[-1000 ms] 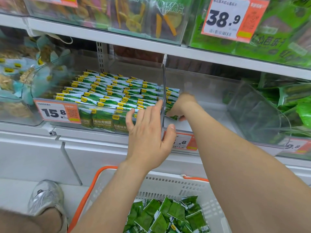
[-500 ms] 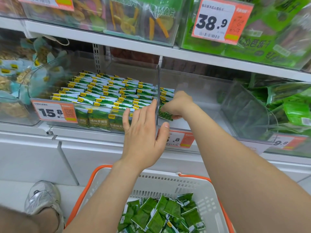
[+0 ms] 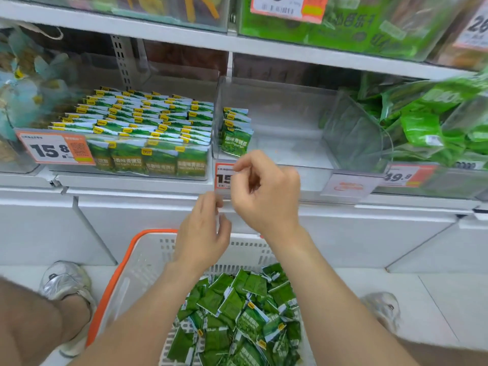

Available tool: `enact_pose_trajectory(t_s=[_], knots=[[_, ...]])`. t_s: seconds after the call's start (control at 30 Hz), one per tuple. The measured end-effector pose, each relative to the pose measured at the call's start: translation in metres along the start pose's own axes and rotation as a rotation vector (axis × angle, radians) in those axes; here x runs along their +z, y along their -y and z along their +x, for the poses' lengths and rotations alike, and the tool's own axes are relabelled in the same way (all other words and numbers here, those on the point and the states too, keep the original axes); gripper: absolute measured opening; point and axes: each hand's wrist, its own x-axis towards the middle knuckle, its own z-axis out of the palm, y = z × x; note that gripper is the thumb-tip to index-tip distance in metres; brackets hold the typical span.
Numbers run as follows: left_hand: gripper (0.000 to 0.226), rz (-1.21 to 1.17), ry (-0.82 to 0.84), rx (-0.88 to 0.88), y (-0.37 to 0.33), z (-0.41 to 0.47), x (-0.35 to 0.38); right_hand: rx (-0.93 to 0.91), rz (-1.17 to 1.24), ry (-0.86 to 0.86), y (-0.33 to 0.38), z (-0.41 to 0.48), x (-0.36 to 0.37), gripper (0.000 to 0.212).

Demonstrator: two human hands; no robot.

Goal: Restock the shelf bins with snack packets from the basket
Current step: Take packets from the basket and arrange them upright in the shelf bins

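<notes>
A white basket with an orange rim (image 3: 124, 270) stands on the floor under my arms, heaped with small green snack packets (image 3: 237, 313). The clear middle bin (image 3: 290, 107) on the shelf holds one short row of the same packets (image 3: 235, 133) against its left wall. The left bin (image 3: 148, 128) is packed with rows of green packets. My left hand (image 3: 203, 231) hovers over the basket's far rim, fingers relaxed and holding nothing. My right hand (image 3: 264, 191) hangs in front of the middle bin's price tag, fingers loosely curled, holding nothing.
A clear bin of larger green bags (image 3: 422, 122) sits on the right and pale blue packets (image 3: 26, 83) on the far left. Price tags (image 3: 52, 149) line the shelf edge. An upper shelf (image 3: 264, 51) overhangs the bins. My shoes (image 3: 66, 281) flank the basket.
My right hand has come out of the middle bin, leaving its packets standing in the row. My left hand has dropped from the bin divider toward the basket.
</notes>
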Motion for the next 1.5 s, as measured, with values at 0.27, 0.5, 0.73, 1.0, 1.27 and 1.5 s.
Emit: enact_pose_trajectory(t_s=[0.27, 0.5, 0.73, 1.0, 1.27, 1.5], knots=[[0.006, 0.299, 0.720, -0.075, 0.036, -0.043, 0.047, 0.274, -0.260, 0.744, -0.079, -0.113, -0.003, 0.024], [0.049, 0.394, 1.185, -0.179, 0.035, -0.083, 0.104, 0.483, -0.344, 1.173, -0.117, -0.162, -0.014, 0.029], [0.082, 0.239, 1.330, -0.404, 0.036, -0.101, 0.122, 0.560, -0.289, 1.180, -0.132, -0.168, -0.012, 0.028], [0.066, 0.209, 1.190, -0.317, 0.043, -0.099, 0.114, 0.609, -0.264, 1.268, -0.130, -0.164, -0.004, 0.026], [0.012, -0.060, 0.911, -0.396, 0.049, -0.066, 0.074, 0.777, -0.083, 1.380, -0.114, -0.158, -0.009, 0.060], [0.009, -0.423, 0.573, -0.480, 0.026, -0.018, 0.024, 1.113, 0.479, 0.993, -0.091, -0.129, -0.020, 0.029]])
